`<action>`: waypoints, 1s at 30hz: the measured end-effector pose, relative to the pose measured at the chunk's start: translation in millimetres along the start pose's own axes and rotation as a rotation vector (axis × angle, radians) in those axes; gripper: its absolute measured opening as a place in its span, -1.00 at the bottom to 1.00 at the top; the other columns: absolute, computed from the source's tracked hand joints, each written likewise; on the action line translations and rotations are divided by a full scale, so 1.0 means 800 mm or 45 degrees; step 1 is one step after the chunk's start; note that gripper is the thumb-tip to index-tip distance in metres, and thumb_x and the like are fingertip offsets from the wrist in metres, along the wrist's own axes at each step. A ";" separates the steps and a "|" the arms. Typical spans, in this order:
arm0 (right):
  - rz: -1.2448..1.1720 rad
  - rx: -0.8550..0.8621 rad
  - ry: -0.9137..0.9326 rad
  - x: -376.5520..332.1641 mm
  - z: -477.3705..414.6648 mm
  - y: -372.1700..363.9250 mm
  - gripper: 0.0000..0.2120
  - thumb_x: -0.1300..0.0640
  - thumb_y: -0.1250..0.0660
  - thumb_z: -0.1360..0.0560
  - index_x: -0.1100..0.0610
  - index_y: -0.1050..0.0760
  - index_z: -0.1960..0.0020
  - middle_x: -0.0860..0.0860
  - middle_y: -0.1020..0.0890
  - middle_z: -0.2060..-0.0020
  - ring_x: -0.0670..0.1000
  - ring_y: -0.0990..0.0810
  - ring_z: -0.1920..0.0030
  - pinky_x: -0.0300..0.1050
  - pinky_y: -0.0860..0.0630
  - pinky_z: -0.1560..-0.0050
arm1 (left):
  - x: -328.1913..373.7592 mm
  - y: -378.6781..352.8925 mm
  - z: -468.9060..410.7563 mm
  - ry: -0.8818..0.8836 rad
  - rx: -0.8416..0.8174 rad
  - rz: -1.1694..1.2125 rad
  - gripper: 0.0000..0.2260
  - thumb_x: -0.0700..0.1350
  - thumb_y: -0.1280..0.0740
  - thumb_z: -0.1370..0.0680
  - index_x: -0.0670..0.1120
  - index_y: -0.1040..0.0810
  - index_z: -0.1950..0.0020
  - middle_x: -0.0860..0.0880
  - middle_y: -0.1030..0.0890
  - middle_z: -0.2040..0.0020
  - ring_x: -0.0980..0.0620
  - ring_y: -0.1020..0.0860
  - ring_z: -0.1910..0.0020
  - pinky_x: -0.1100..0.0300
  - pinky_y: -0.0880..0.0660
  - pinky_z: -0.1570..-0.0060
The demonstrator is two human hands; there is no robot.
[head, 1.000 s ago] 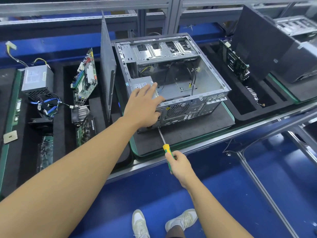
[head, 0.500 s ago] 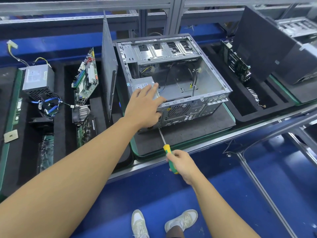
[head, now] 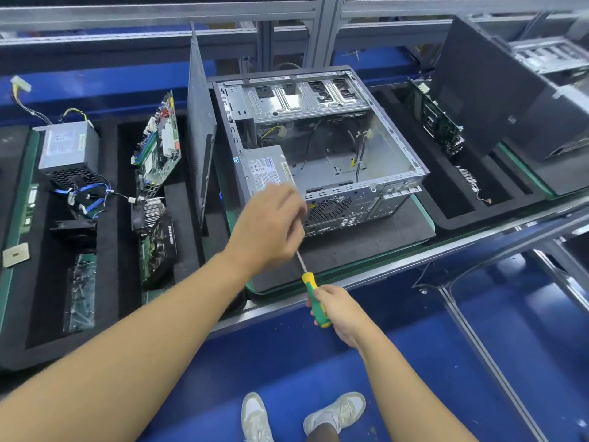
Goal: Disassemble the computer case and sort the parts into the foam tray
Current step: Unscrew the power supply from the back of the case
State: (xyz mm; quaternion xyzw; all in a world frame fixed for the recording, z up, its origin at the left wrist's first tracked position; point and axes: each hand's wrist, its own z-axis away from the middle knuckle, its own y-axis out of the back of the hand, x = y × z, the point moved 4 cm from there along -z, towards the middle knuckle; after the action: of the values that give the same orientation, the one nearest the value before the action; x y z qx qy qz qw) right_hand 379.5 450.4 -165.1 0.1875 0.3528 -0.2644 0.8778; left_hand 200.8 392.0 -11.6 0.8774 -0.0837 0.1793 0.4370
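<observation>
I have one wide view, from the head, looking forward and down; the computer case (head: 322,148) is near, at 12 o'clock.

The computer case (head: 345,205) lay with its open side up, so a hand could come straight down into it. Inside, the power supply (head: 264,169) filled the near-left corner and the drive cage (head: 299,98) the far end. Loose cables (head: 359,154) crossed the bare floor between them. Just left of the case a side panel (head: 199,132) stood on edge and walled off that side, leaving only a narrow gap. At the case's near-left corner the blurred left hand (head: 271,224) hung over the shaft of the screwdriver (head: 314,293), held by the right hand (head: 338,309), barring that approach. The foam mat (head: 366,247) before the case's right half lay free. Frame posts (head: 322,30) rose close behind the case.
</observation>
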 end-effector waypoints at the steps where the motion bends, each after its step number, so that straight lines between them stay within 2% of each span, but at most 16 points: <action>1: 0.044 0.033 0.062 0.001 0.001 0.001 -0.84 0.09 -0.31 -0.59 0.19 -0.51 -0.06 0.05 -0.57 0.15 0.00 -0.52 0.24 -0.13 -0.52 0.26 | 0.008 -0.013 0.021 0.119 -0.064 0.117 -0.90 -0.18 -0.26 -0.44 -0.03 -0.44 0.07 0.04 -0.49 0.17 -0.01 -0.44 0.20 0.03 -0.41 0.21; 3: 0.029 0.127 0.154 0.001 0.003 0.001 -0.79 0.13 -0.40 -0.54 0.16 -0.39 -0.03 0.04 -0.50 0.11 -0.02 -0.52 0.21 -0.16 -0.59 0.25 | 0.017 -0.053 0.068 0.681 -0.338 0.341 -0.93 -0.07 -0.26 -0.48 0.03 -0.38 0.15 0.10 -0.50 0.30 0.01 -0.46 0.31 0.05 -0.44 0.30; 5: 0.011 0.177 0.196 -0.002 0.003 -0.002 -0.77 0.22 -0.39 -0.52 0.15 -0.32 -0.02 0.05 -0.46 0.11 -0.01 -0.51 0.21 -0.16 -0.60 0.29 | 0.020 -0.093 0.121 1.346 -0.647 0.533 -0.77 0.08 -0.32 -0.52 -0.03 -0.42 0.21 0.06 -0.54 0.33 0.01 -0.50 0.35 0.14 -0.43 0.36; 6: 0.047 0.187 0.204 -0.004 0.002 -0.004 -0.78 0.24 -0.36 -0.52 0.13 -0.31 -0.02 0.05 -0.47 0.12 0.00 -0.49 0.24 -0.14 -0.57 0.31 | 0.024 -0.109 0.143 1.606 -0.740 0.713 -0.69 0.14 -0.35 -0.52 -0.07 -0.44 0.22 0.00 -0.53 0.31 0.00 -0.49 0.36 0.18 -0.41 0.37; 7: 0.097 0.201 0.207 -0.004 0.002 -0.005 -0.80 0.25 -0.33 -0.52 0.10 -0.31 -0.01 0.05 -0.47 0.13 0.01 -0.46 0.27 -0.11 -0.53 0.33 | 0.029 -0.123 0.156 1.787 -0.775 0.908 -0.64 0.19 -0.38 -0.52 -0.10 -0.48 0.19 -0.05 -0.50 0.29 -0.01 -0.47 0.35 0.19 -0.41 0.39; 9: 0.176 0.229 0.209 -0.002 0.001 -0.008 -0.79 0.25 -0.31 -0.49 0.05 -0.30 0.02 0.03 -0.49 0.17 0.03 -0.43 0.30 -0.03 -0.46 0.31 | 0.033 -0.138 0.162 1.973 -0.679 1.170 -0.62 0.19 -0.45 -0.49 -0.13 -0.54 0.15 -0.08 -0.48 0.28 -0.02 -0.43 0.33 0.20 -0.41 0.39; 11: 0.192 0.219 0.214 -0.003 0.005 -0.012 -0.75 0.18 -0.38 -0.47 0.07 -0.31 0.01 0.01 -0.52 0.19 -0.01 -0.46 0.36 -0.12 -0.46 0.37 | 0.031 -0.144 0.154 2.081 -0.475 1.300 -0.66 0.09 -0.51 -0.47 -0.21 -0.64 0.15 -0.15 -0.59 0.27 -0.04 -0.46 0.31 0.15 -0.46 0.30; 13: 0.152 0.185 0.214 -0.001 0.008 -0.013 -0.69 0.09 -0.44 -0.44 0.08 -0.33 -0.03 0.03 -0.55 0.14 -0.08 -0.50 0.39 -0.22 -0.48 0.39 | 0.028 -0.146 0.145 2.141 -0.330 1.376 -0.69 -0.01 -0.54 -0.46 -0.25 -0.69 0.02 -0.21 -0.71 0.12 -0.09 -0.57 0.21 0.06 -0.56 0.09; 16: -0.101 0.089 0.099 0.008 0.014 -0.005 -0.69 0.01 -0.37 -0.53 0.12 -0.37 -0.16 0.14 -0.57 -0.02 -0.05 -0.58 0.29 -0.12 -0.57 0.25 | 0.021 -0.148 0.145 2.139 -0.346 1.397 -0.79 -0.07 -0.52 -0.49 -0.20 -0.67 0.04 -0.12 -0.71 0.14 -0.05 -0.63 0.16 0.00 -0.58 -0.08; 18: -0.435 -0.080 -0.095 0.018 0.023 -0.002 -0.62 -0.07 -0.21 -0.64 0.24 -0.42 -0.22 0.22 -0.57 0.02 0.08 -0.60 0.24 -0.01 -0.56 0.32 | 0.019 -0.151 0.150 2.100 -0.381 1.424 -0.87 -0.09 -0.45 -0.55 -0.14 -0.64 0.03 -0.06 -0.68 0.15 0.00 -0.60 0.14 0.05 -0.53 -0.05; 20: -0.488 -0.206 -0.207 0.026 0.032 -0.001 -0.48 -0.16 -0.06 -0.69 0.29 -0.49 -0.15 0.21 -0.59 0.20 0.12 -0.58 0.33 -0.08 -0.47 0.46 | 0.023 -0.153 0.152 2.072 -0.351 1.547 -0.86 -0.12 -0.31 -0.64 -0.15 -0.63 -0.07 -0.04 -0.69 0.06 0.02 -0.60 0.11 0.11 -0.46 0.01; 21: -0.470 -0.203 -0.198 0.028 0.034 -0.001 -0.47 -0.16 -0.03 -0.70 0.29 -0.50 -0.11 0.18 -0.58 0.27 0.09 -0.55 0.39 -0.13 -0.41 0.50 | 0.025 -0.154 0.152 2.061 -0.330 1.628 -0.81 -0.14 -0.25 -0.67 -0.17 -0.62 -0.14 -0.04 -0.70 -0.01 0.02 -0.60 0.08 0.12 -0.44 0.03; 23: -0.462 -0.115 -0.088 0.028 0.035 0.000 -0.56 -0.09 -0.09 -0.71 0.29 -0.49 -0.08 0.12 -0.55 0.33 0.02 -0.49 0.42 -0.14 -0.36 0.53 | 0.032 -0.154 0.148 2.029 -0.341 1.767 -0.76 -0.08 -0.22 -0.68 -0.17 -0.59 -0.21 -0.04 -0.71 -0.10 -0.01 -0.60 -0.01 0.06 -0.45 -0.08; 25: -0.423 -0.006 0.049 0.027 0.036 -0.002 -0.69 -0.03 -0.23 -0.67 0.25 -0.45 -0.08 0.11 -0.52 0.28 -0.04 -0.46 0.39 -0.14 -0.38 0.50 | 0.039 -0.156 0.142 1.998 -0.393 1.798 -0.73 0.03 -0.34 -0.62 -0.17 -0.58 -0.14 -0.07 -0.70 -0.04 -0.06 -0.60 -0.01 -0.04 -0.49 -0.17; 28: -0.305 0.114 0.159 0.026 0.040 -0.006 -0.73 0.04 -0.40 -0.57 0.18 -0.38 -0.03 0.10 -0.51 0.19 -0.08 -0.45 0.37 -0.15 -0.45 0.41 | 0.046 -0.157 0.133 2.024 -0.335 1.695 -0.73 -0.05 -0.48 -0.51 -0.22 -0.51 0.00 -0.14 -0.58 0.21 -0.11 -0.59 0.19 0.02 -0.57 0.11; 30: -0.326 0.135 0.147 0.024 0.043 -0.009 -0.71 0.04 -0.44 -0.54 0.16 -0.37 -0.06 0.09 -0.52 0.15 -0.09 -0.45 0.34 -0.14 -0.47 0.38 | 0.044 -0.158 0.137 2.094 -0.205 1.667 -0.76 -0.15 -0.51 -0.49 -0.28 -0.56 0.00 -0.19 -0.62 0.19 -0.14 -0.61 0.20 0.03 -0.59 0.14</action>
State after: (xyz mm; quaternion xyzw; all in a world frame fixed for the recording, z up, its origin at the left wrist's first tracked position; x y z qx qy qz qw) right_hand 404.5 420.5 -156.6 0.2020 0.4092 -0.3814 0.8040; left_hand 297.9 381.6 -152.1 0.2376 -0.2306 0.9141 0.2342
